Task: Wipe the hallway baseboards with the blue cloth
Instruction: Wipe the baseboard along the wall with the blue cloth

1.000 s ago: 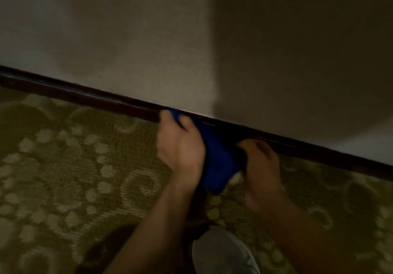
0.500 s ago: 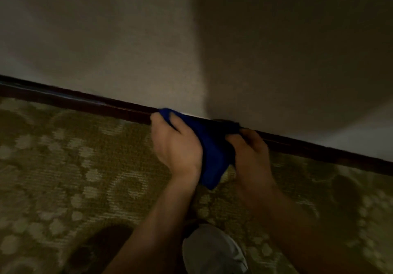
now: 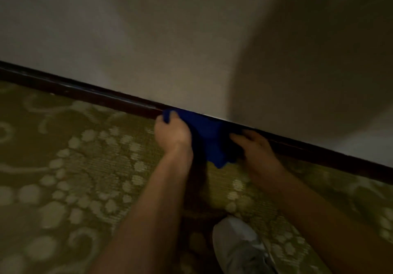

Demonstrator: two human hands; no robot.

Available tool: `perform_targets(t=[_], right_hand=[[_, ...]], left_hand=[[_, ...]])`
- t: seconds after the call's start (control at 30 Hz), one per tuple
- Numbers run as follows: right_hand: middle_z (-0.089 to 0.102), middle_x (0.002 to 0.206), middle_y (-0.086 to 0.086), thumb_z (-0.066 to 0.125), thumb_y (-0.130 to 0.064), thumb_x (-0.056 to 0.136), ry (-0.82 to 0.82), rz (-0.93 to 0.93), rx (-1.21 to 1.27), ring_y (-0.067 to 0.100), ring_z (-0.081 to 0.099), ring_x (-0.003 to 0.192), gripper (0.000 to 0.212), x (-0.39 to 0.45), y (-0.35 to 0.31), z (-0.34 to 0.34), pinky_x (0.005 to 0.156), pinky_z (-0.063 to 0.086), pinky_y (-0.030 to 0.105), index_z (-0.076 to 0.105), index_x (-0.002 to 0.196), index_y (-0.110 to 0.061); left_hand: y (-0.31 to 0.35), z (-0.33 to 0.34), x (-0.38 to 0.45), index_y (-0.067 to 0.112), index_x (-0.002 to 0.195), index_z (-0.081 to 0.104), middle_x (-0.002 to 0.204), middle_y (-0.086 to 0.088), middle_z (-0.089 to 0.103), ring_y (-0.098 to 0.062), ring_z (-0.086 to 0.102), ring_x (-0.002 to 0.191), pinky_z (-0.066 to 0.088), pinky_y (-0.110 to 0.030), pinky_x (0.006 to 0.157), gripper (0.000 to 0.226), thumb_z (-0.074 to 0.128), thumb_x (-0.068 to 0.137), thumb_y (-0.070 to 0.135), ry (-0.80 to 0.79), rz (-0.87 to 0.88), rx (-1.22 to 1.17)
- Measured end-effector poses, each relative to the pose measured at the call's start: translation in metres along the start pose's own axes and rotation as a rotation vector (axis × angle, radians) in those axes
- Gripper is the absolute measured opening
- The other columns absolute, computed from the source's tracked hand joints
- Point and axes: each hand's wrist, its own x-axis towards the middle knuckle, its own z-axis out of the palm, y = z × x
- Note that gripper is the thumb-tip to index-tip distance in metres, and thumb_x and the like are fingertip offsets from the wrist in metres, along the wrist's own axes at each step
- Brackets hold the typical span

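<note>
Nearest, at the bottom of the frame, a grey sneaker (image 3: 240,250) is planted on the patterned green carpet (image 3: 63,178), and two bare forearms reach up from there toward the wall.

The left hand (image 3: 172,135) has its fingers curled over the left end of the blue cloth (image 3: 207,140), pinching it against the dark baseboard (image 3: 95,96). The right hand (image 3: 253,146), in shadow, grips the cloth's right side low down; exactly how its fingers lie is hard to make out.

The cloth sits just right of centre, its upper edge pressed to the top lip of the baseboard and a loose corner hanging down onto the carpet.

To do this stroke well, I'd keep the cloth stretched taut between both hands, press on the ledge where dust gathers, and slide along the board, not across it.

The baseboard's long axis runs diagonally, from the middle left edge of the frame down to the lower right. Behind it rises the plain beige wall (image 3: 148,40), darker with shadow on the right.
</note>
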Motion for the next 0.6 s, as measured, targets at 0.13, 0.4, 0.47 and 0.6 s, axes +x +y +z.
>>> perform_targets(t=[0.13,0.4,0.47,0.6], right_hand=[[0.067,0.113,0.014,0.061,-0.009,0.093,-0.16,0.023,-0.066,0.028,0.066,0.105,0.007,-0.025,-0.004,0.055,0.086,0.053,0.041,0.059,0.098,-0.014],[0.05,0.043,0.001,0.045,-0.005,0.096,-0.163,0.272,0.059,0.007,0.048,0.031,0.03,-0.097,-0.011,0.097,0.034,0.035,0.022,0.042,0.067,-0.013],[0.051,0.038,0.0,0.046,-0.008,0.096,-0.153,0.288,0.113,0.011,0.05,0.033,0.03,-0.101,-0.015,0.114,0.034,0.036,0.019,0.04,0.066,-0.014],[0.072,0.106,0.015,0.071,-0.027,0.086,-0.177,0.254,0.143,0.031,0.07,0.087,0.033,-0.081,-0.007,0.163,0.064,0.056,0.036,0.066,0.11,-0.006]], left_hand=[[0.047,-0.051,0.015,0.011,0.143,0.045,0.13,-0.01,0.056,-0.024,0.055,0.106,0.042,-0.03,0.094,0.042,0.047,0.102,0.021,-0.032,-0.021,-0.048],[0.069,-0.143,-0.009,0.009,0.149,0.034,0.148,-0.012,0.044,-0.033,0.047,0.13,0.042,-0.045,0.109,0.052,0.048,0.1,0.018,-0.021,-0.206,0.011],[0.075,-0.154,-0.01,0.01,0.147,0.037,0.145,-0.011,0.047,-0.033,0.048,0.129,0.041,-0.046,0.11,0.052,0.052,0.099,0.023,-0.03,-0.17,-0.026],[0.084,-0.178,0.014,0.01,0.137,0.048,0.119,-0.005,0.056,-0.026,0.052,0.11,0.044,-0.044,0.104,0.04,0.052,0.101,0.026,0.026,-0.017,-0.027]])
